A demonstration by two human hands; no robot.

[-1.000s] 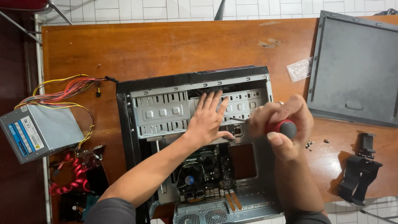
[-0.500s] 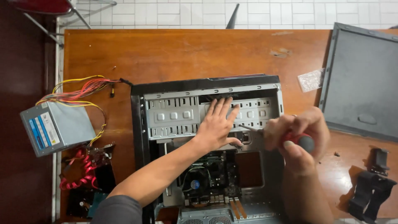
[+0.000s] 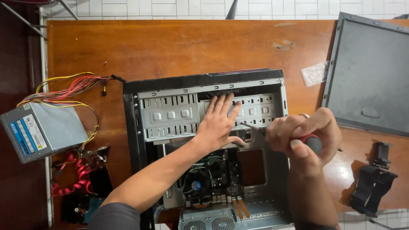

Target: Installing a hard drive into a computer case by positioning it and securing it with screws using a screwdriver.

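Note:
An open black computer case point(image 3: 132, 123) lies on a brown wooden table point(image 3: 170, 47), with its grey metal drive cage point(image 3: 170, 115) facing up. My left hand point(image 3: 219, 123) rests flat on the drive cage, fingers spread. My right hand point(image 3: 304, 138) grips a screwdriver point(image 3: 313, 144) with a red and dark handle. The shaft points left toward the lower edge of the cage, close to my left thumb. Below the cage the motherboard point(image 3: 213, 174) with its round cooler fan shows inside the case.
A grey power supply point(image 3: 42, 130) with coloured cables sits at the left edge. Red cables and small parts point(image 3: 79, 179) lie below it. The removed side panel point(image 3: 368, 76) lies at the right, with a small clear bag point(image 3: 315, 73) beside it and black brackets point(image 3: 372, 183) nearer.
The view has shifted so the case sits more to the right and lower. My right hand with the screwdriver has kept to the cage's lower edge; my left hand stays flat on the cage.

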